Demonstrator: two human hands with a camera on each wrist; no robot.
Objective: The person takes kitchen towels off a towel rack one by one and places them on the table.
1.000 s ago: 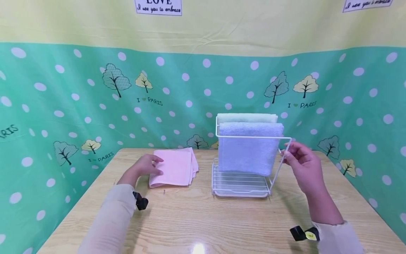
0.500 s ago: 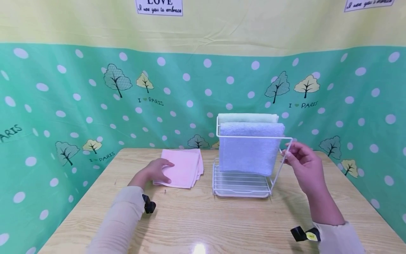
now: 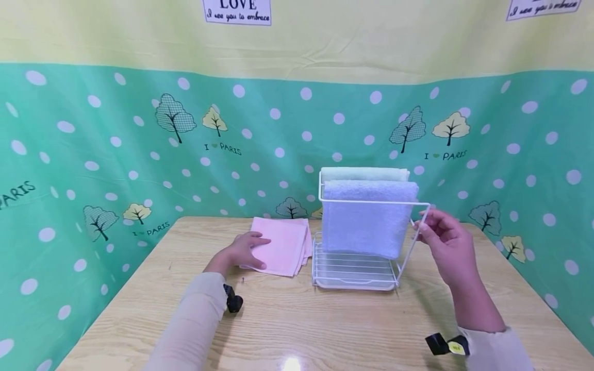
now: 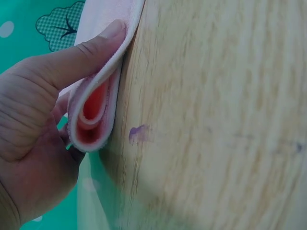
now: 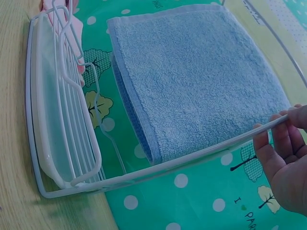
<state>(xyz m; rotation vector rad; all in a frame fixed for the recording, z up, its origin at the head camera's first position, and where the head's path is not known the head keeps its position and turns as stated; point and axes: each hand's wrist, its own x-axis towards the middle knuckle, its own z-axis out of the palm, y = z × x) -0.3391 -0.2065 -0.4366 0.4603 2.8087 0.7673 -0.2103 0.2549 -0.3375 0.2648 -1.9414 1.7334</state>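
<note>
A folded pink towel (image 3: 280,247) lies on the table, left of a white wire rack (image 3: 355,270). My left hand (image 3: 243,251) grips its left side. In the left wrist view the thumb presses along the towel's surface (image 4: 103,67) near its rolled fold, with the other fingers partly hidden behind. My right hand (image 3: 447,247) pinches the rack's slanting right upright between thumb and fingertips, as the right wrist view shows with the frame bar (image 5: 206,151). A blue towel (image 3: 366,226) hangs over the rack, and a pale green towel (image 3: 364,173) hangs behind it.
The rack's base holds a shallow white tray (image 5: 43,105) beneath a wire grid. A green and yellow printed curtain (image 3: 278,129) stands behind and beside the wooden table (image 3: 297,319). A small purple mark (image 4: 139,133) shows on the wood.
My left hand has slid the pink towel rightwards over the table, close to the rack. My right hand has stayed on the rack, which has not moved.
</note>
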